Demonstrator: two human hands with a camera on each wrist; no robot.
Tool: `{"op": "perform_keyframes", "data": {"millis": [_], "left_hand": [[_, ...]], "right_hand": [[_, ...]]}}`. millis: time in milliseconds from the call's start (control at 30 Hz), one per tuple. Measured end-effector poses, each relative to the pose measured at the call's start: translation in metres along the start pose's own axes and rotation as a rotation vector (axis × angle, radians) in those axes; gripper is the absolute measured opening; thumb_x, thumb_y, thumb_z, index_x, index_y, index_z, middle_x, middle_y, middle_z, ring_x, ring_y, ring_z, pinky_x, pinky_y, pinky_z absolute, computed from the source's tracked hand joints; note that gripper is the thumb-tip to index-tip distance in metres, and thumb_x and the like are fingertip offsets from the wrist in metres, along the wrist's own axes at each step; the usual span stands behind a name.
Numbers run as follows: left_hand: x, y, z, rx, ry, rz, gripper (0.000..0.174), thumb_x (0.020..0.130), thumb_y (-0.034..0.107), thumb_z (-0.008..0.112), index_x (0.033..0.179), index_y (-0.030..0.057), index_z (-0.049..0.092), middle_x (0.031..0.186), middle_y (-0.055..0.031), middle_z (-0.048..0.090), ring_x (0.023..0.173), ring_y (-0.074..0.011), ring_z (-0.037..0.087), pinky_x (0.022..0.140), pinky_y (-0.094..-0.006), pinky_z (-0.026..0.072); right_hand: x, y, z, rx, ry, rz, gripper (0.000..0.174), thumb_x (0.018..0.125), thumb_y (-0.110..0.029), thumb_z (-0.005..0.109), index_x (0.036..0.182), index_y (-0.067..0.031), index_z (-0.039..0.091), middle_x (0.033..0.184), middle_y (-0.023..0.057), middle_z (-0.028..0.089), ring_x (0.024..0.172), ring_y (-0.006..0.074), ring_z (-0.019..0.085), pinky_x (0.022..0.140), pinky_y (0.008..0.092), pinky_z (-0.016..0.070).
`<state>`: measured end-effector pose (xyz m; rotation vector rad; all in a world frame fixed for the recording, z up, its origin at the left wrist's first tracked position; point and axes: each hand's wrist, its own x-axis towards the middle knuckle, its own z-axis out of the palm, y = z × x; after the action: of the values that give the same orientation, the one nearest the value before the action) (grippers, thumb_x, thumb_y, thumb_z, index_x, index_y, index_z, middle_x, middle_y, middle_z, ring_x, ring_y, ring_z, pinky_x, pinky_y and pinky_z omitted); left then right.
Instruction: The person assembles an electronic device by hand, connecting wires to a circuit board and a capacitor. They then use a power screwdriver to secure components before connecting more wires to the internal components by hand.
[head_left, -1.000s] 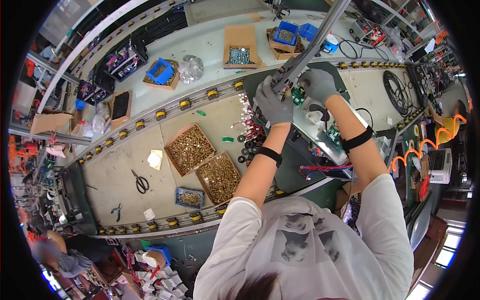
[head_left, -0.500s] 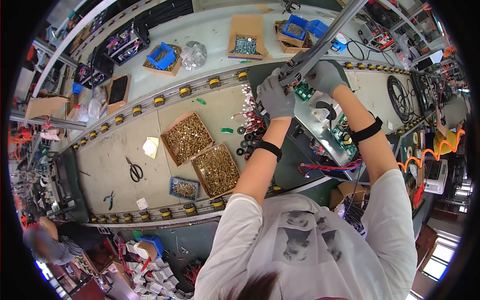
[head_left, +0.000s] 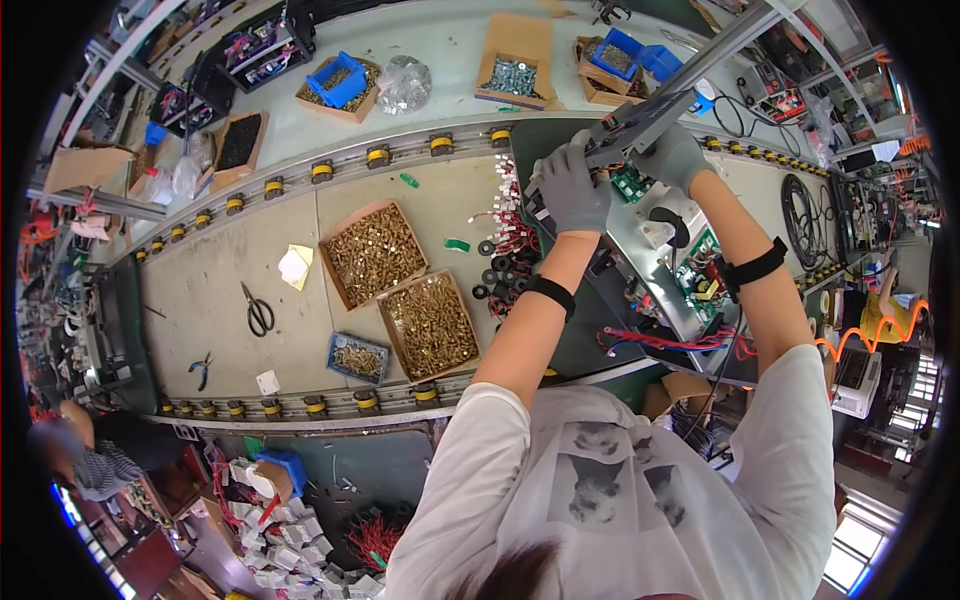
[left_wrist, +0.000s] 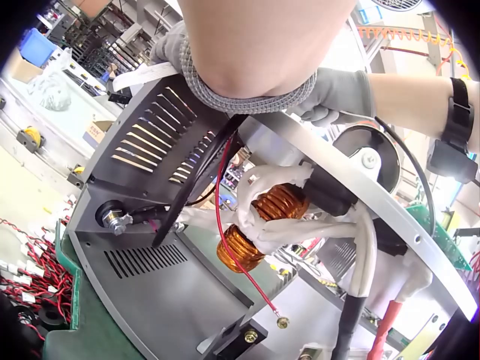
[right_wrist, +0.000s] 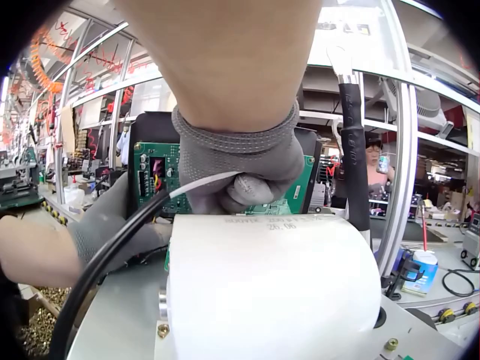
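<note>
My left hand, in a grey glove, grips the near end of a dark panel, tilted over an uncovered metal chassis. A green circuit board stands against the panel's back. In front of it, my gloved right hand curls its fingers, pinching the pale end of a black cable; the fingertips are partly hidden. Just below that hand is a large white cylinder. In the left wrist view, a copper coil with thick white leads sits inside the vented black casing.
Two cardboard boxes of brass-coloured parts and a small blue bin stand left of the chassis. Scissors and pliers lie farther left. Wire bundles are beside the chassis. A metal post slants close behind the panel.
The head view has shifted. The panel has tilted away from the slanting post and shows more of its face, with both hands still at it.
</note>
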<state>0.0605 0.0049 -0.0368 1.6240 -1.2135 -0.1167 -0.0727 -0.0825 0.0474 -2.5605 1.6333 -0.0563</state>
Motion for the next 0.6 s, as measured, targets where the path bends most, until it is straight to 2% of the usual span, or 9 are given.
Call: {"op": "perform_keyframes", "data": {"millis": [200, 333, 400, 433, 467, 533, 600], "left_hand": [[-0.001, -0.002, 0.0, -0.045, -0.005, 0.019, 0.055, 0.064, 0.016, 0.069, 0.116, 0.0109, 0.051, 0.1, -0.0109, 0.056, 0.097, -0.0304, 0.053, 0.092, -0.0444, 0.0345], [-0.008, -0.001, -0.012, -0.082, -0.045, -0.009, 0.063, 0.067, 0.018, 0.069, 0.124, 0.0089, 0.044, 0.109, -0.0144, 0.053, 0.105, -0.0333, 0.049, 0.095, -0.0459, 0.0329], [-0.019, 0.005, -0.032, -0.116, -0.044, 0.009, 0.066, 0.068, 0.019, 0.069, 0.127, 0.0081, 0.041, 0.113, -0.0157, 0.051, 0.108, -0.0345, 0.048, 0.096, -0.0467, 0.0322], [-0.03, 0.003, -0.041, -0.062, -0.075, -0.03, 0.067, 0.071, 0.023, 0.067, 0.131, 0.0092, 0.038, 0.116, -0.0164, 0.051, 0.112, -0.0348, 0.046, 0.1, -0.0472, 0.0291], [-0.044, -0.001, -0.047, -0.006, -0.103, -0.074, 0.069, 0.075, 0.026, 0.065, 0.134, 0.0103, 0.034, 0.119, -0.0171, 0.051, 0.115, -0.0352, 0.044, 0.104, -0.0478, 0.026], [-0.077, -0.025, -0.042, 0.104, -0.237, -0.146, 0.054, 0.082, 0.029, 0.058, 0.129, 0.0095, 0.04, 0.117, -0.0179, 0.053, 0.112, -0.0354, 0.049, 0.098, -0.0451, 0.0338], [-0.075, -0.025, -0.064, -0.289, -0.743, -0.539, 0.038, 0.089, 0.027, 0.051, 0.121, 0.0077, 0.048, 0.108, -0.0175, 0.058, 0.103, -0.034, 0.055, 0.088, -0.0414, 0.0424]], "right_hand": [[0.001, 0.009, 0.012, 0.105, 0.002, -0.001, 0.019, 0.07, -0.019, 0.063, 0.084, -0.0064, 0.067, 0.078, 0.0145, 0.065, 0.073, 0.0305, 0.062, 0.066, 0.0365, 0.0489], [-0.004, -0.008, 0.01, 0.132, 0.004, 0.096, 0.021, 0.072, -0.02, 0.063, 0.085, -0.0049, 0.066, 0.08, 0.016, 0.065, 0.075, 0.0318, 0.062, 0.069, 0.0372, 0.0497], [-0.01, -0.024, -0.004, -0.132, -0.102, 0.22, 0.021, 0.075, -0.021, 0.061, 0.09, -0.0058, 0.066, 0.088, 0.0143, 0.065, 0.082, 0.031, 0.062, 0.073, 0.0382, 0.0503], [-0.016, -0.033, -0.012, -0.127, -0.088, 0.229, 0.021, 0.075, -0.021, 0.061, 0.09, -0.0058, 0.066, 0.088, 0.0143, 0.065, 0.082, 0.031, 0.062, 0.073, 0.0382, 0.0503], [-0.026, -0.044, -0.019, -0.217, -0.126, 0.162, 0.021, 0.076, -0.02, 0.06, 0.091, -0.0071, 0.066, 0.092, 0.0137, 0.064, 0.085, 0.0305, 0.062, 0.074, 0.0387, 0.0504], [-0.049, -0.057, -0.025, -0.31, -0.153, 0.083, 0.02, 0.078, -0.02, 0.059, 0.093, -0.0084, 0.066, 0.096, 0.013, 0.064, 0.088, 0.0299, 0.062, 0.076, 0.0392, 0.0505], [-0.075, -0.067, -0.023, -0.319, 0.158, -0.169, 0.015, 0.075, -0.021, 0.061, 0.084, -0.01, 0.066, 0.091, 0.0117, 0.061, 0.082, 0.0295, 0.061, 0.072, 0.0407, 0.0497]]}}
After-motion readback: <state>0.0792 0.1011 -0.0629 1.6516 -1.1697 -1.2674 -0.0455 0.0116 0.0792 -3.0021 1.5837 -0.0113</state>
